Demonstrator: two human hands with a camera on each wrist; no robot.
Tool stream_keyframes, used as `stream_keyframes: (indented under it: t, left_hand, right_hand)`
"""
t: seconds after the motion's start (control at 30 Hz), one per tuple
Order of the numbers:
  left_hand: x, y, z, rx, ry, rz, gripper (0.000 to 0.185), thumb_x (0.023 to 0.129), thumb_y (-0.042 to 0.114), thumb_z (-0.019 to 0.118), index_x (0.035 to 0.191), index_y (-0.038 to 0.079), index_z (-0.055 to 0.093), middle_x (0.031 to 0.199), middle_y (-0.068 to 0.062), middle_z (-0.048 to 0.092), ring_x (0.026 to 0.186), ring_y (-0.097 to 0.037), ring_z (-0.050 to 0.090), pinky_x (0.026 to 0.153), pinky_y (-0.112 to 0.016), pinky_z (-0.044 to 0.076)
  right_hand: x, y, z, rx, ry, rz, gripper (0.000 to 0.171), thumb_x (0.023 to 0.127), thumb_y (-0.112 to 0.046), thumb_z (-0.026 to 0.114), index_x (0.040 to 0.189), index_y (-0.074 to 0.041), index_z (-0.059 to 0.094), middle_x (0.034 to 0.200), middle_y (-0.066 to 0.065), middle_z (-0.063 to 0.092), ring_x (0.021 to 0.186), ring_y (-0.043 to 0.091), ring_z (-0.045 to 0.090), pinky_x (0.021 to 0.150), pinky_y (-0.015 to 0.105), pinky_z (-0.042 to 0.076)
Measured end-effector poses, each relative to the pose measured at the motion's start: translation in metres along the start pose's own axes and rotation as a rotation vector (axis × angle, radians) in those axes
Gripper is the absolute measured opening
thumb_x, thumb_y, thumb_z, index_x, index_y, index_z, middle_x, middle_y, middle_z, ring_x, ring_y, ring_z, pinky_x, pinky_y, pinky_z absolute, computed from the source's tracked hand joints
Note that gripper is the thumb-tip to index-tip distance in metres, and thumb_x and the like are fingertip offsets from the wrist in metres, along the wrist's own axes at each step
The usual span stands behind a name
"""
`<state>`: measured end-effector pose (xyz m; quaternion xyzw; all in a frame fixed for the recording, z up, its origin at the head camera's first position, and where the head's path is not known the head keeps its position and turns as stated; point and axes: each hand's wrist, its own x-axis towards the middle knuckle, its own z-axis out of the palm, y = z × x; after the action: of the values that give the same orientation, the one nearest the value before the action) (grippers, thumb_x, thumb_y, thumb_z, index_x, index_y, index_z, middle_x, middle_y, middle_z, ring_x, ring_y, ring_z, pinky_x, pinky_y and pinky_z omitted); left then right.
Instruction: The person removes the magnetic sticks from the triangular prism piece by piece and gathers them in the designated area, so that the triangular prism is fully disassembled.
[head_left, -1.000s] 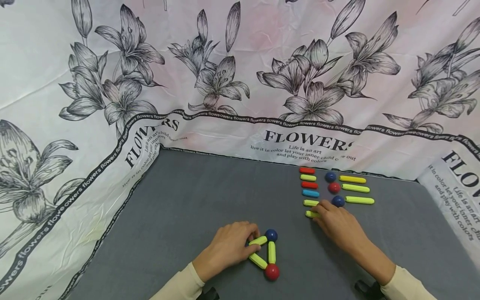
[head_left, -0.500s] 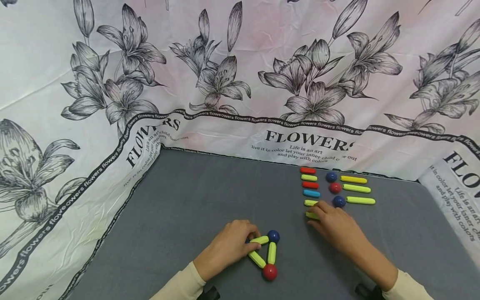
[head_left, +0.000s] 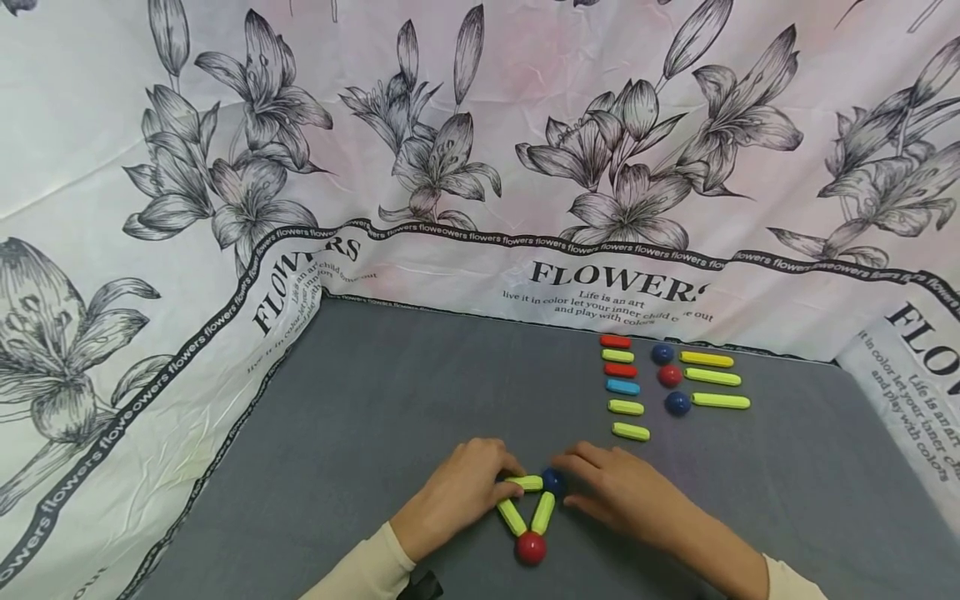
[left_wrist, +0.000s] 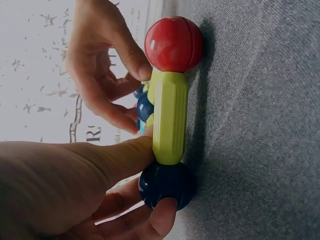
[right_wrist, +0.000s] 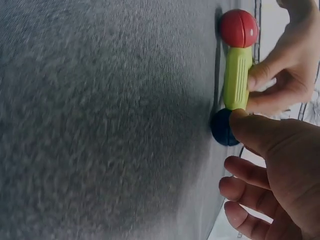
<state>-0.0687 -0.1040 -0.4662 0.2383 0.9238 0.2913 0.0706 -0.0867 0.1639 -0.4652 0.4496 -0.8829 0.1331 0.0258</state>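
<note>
pinching the little triangle of green sticks (head_left: 525, 504) near the front edge of the grey desk (head_left: 390, 392), my left hand (head_left: 457, 492) curls its thumb and fingers round the far blue ball (left_wrist: 165, 185) and the stick beside it. my right hand (head_left: 622, 496) touches the near blue ball (head_left: 553, 481) with curled fingertips, while the red ball (head_left: 530, 547) sits at the corner nearest me. spare sticks and balls (head_left: 660, 379) lie in rows toward the back right corner.
</note>
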Motion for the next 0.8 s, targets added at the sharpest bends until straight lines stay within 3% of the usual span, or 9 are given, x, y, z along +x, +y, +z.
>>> stream_keyframes:
  t: [0.37, 0.8]
  left_hand:
    - [0.001, 0.0, 0.005, 0.036, 0.02, 0.03, 0.019, 0.091, 0.026, 0.085, 0.108, 0.019, 0.085, 0.092, 0.008, 0.069, 0.077, -0.001, 0.061, 0.067, -0.019, 0.049]
    - [0.0, 0.0, 0.004, 0.034, 0.023, 0.023, 0.019, 0.091, 0.027, 0.085, 0.108, 0.021, 0.085, 0.092, 0.009, 0.069, 0.077, -0.001, 0.061, 0.065, -0.02, 0.049]
  right_hand:
    - [0.003, -0.002, 0.01, 0.014, 0.0, -0.041, 0.045, 0.091, -0.03, 0.086, 0.132, -0.024, 0.069, 0.112, -0.012, 0.065, 0.09, 0.003, 0.062, 0.071, 0.03, 0.053]
    - [0.004, 0.002, 0.012, 0.015, -0.057, -0.04, 0.04, 0.096, -0.033, 0.08, 0.134, -0.028, 0.067, 0.115, -0.014, 0.065, 0.096, 0.002, 0.065, 0.077, 0.034, 0.055]
